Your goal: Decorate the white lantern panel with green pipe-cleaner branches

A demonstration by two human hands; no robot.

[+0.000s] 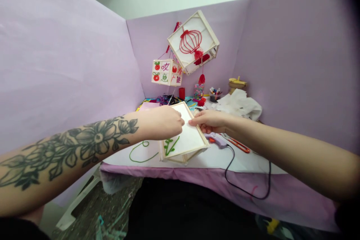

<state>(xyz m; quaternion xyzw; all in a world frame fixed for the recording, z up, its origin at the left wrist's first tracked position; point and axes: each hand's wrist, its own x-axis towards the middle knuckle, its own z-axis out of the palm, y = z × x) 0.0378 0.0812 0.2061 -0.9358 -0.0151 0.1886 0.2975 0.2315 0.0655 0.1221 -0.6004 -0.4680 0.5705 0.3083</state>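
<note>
A wood-framed white paper box (191,138) is tilted at the table's front edge, with a green leafy stem (170,146) on its lower left. My left hand (165,122) lies over the upper left of its panel, fingers curled; whatever is between the fingertips is hidden. My right hand (208,120) grips the box's right edge, thumb on top and fingers underneath. A green cord (137,160) curls on the white tabletop left of the box.
A lilac glue gun (218,140) with a black cable and a red-handled tool (239,145) lie right of the box. Two decorated lanterns (194,41) (167,72) hang behind. Crumpled white cloth (239,105), pens (215,92) and a red cylinder (182,93) stand farther back.
</note>
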